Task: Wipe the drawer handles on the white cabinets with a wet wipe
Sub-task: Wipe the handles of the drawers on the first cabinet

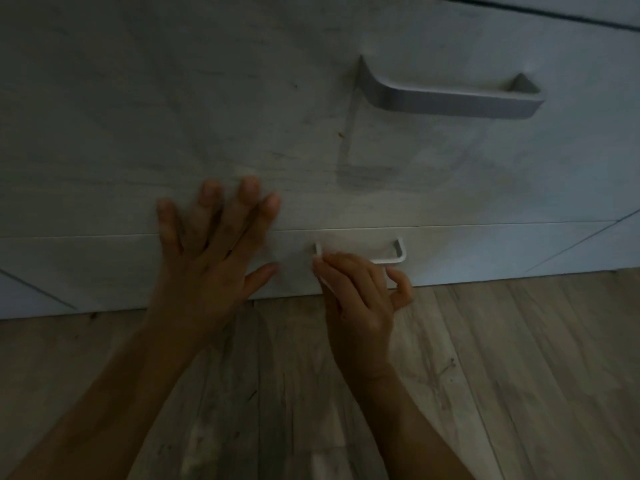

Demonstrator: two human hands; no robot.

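Two handles show: a small white handle (389, 260) on the low drawer, and a large grey handle (450, 100) higher up to the right. Your right hand (360, 299) sits at the small one's left end, pinching what looks like the wipe (322, 276). The bar runs left to right, so the stroke goes rightward. Your left hand (207, 258) lies spread flat on the cabinet (104, 133).

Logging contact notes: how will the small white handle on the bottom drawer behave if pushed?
Probably stiff: the small white handle is a thin bar fixed at both ends. It looks smooth, so the right hand may slide along it. A pull might shift the drawer; the left hand lies flat on the cabinet front.
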